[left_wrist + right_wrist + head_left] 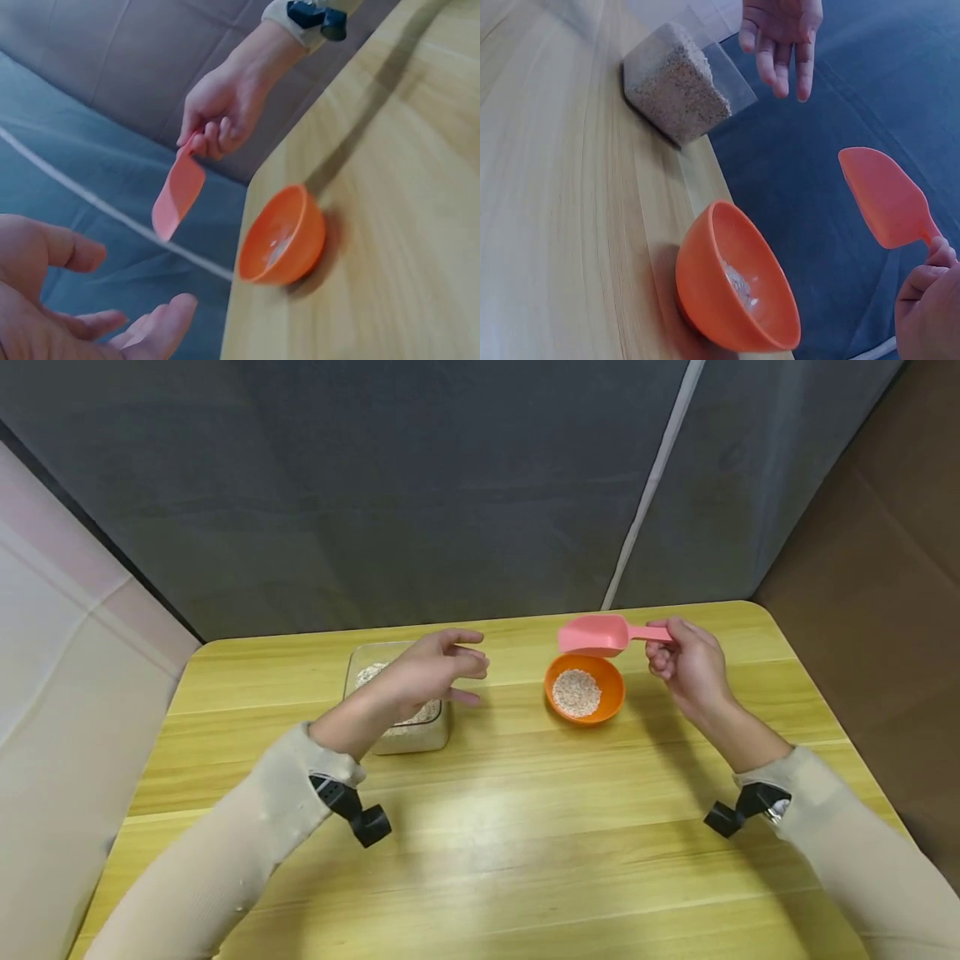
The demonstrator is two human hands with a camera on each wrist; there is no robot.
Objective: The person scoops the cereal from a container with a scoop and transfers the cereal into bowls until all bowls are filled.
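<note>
My right hand (686, 662) (221, 112) (930, 300) grips the handle of a pink scoop (600, 634) (178, 195) (889, 199), which hangs just above the far rim of an orange bowl (585, 688) (283, 236) (735, 281). Pale grain lies in the bowl's bottom. My left hand (435, 670) (67, 307) (780, 37) hovers open, fingers spread, over a clear square container (401, 710) (676, 86) filled with the same grain. It holds nothing.
Everything stands on a yellow wooden table (487, 827) with rounded far corners. A dark grey curtain (420, 485) hangs right behind the table's far edge. Brown floor shows to the right, a pale wall to the left.
</note>
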